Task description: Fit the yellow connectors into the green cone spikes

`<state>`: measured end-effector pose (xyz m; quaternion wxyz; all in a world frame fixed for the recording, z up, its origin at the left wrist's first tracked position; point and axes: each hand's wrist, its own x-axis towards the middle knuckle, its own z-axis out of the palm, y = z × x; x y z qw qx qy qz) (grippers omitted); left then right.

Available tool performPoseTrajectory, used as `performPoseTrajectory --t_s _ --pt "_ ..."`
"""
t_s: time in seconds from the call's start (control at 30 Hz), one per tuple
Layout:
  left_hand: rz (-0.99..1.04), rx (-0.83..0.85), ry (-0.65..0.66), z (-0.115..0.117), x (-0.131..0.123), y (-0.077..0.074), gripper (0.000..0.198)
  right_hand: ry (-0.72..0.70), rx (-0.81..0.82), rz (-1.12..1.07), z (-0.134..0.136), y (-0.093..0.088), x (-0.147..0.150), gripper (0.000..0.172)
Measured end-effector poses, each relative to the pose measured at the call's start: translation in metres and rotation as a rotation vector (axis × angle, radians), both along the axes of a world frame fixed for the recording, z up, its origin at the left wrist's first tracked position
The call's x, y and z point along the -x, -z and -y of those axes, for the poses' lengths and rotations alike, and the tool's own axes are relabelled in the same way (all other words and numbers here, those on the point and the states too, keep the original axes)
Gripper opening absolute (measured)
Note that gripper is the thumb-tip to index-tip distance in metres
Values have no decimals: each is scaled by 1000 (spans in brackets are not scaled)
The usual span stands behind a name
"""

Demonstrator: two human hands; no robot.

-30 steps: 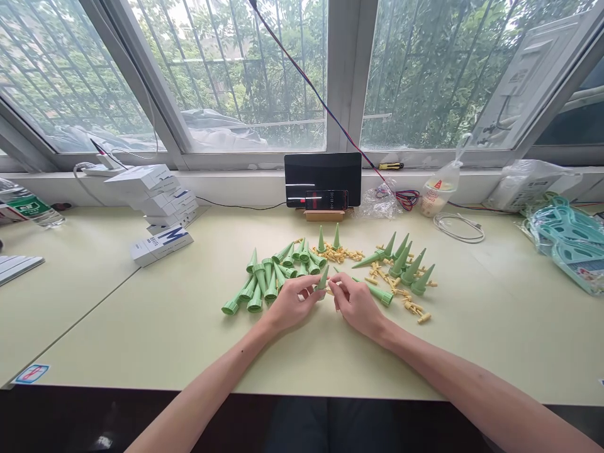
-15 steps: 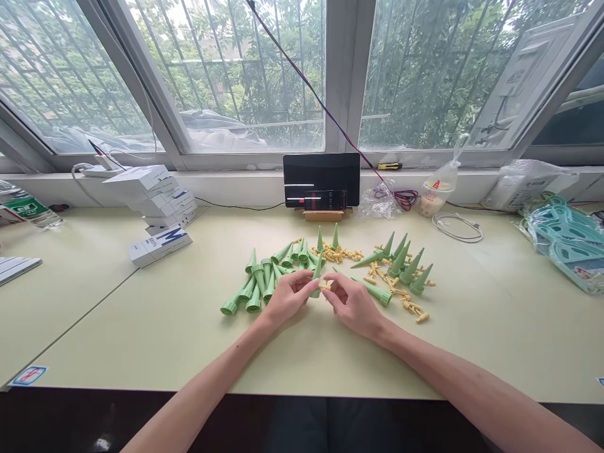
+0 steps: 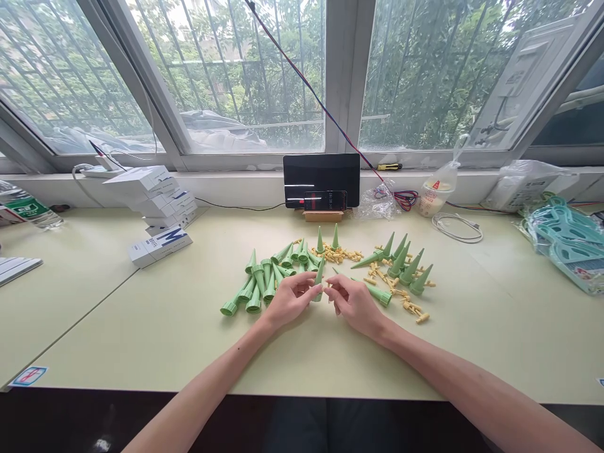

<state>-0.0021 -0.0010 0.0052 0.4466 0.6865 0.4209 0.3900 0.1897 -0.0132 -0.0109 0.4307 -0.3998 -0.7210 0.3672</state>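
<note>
My left hand (image 3: 289,301) pinches a green plastic cone (image 3: 319,277), tip up, just above the pale green table (image 3: 155,327). My right hand (image 3: 353,303) is closed next to it, its fingertips pinching a small yellow piece (image 3: 328,284) right at the cone's base. To the left lies a pile of green cones (image 3: 262,280) on their sides. Behind my hands, loose yellow pieces (image 3: 340,255) are scattered about. On the right, several green cones (image 3: 403,261) stand or lean among more yellow pieces (image 3: 410,306).
A dark tablet (image 3: 321,179) with a phone (image 3: 324,201) stands at the back by the window. White boxes (image 3: 158,204) are stacked at the left. At the right lie a white cable (image 3: 457,228), a bagged cup (image 3: 436,192) and teal plastic items (image 3: 569,242).
Both hands stayed in place with small finger movements. The cone in my left hand has tilted more upright, and my right fingers brought the yellow piece to its base.
</note>
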Motion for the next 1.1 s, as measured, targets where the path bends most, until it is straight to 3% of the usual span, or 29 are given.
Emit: performPoseTrajectory --t_s 0.37,0.73,1.1 --pt "-15 -6 3 1 0 0 34 -11 -5 1 2 -5 -1 25" --pt "107 188 -88 1 -1 -10 41 -39 -61 71 4 -10 1 18" --pt "133 178 -25 0 0 -5 47 -16 -15 79 3 -12 0 25"
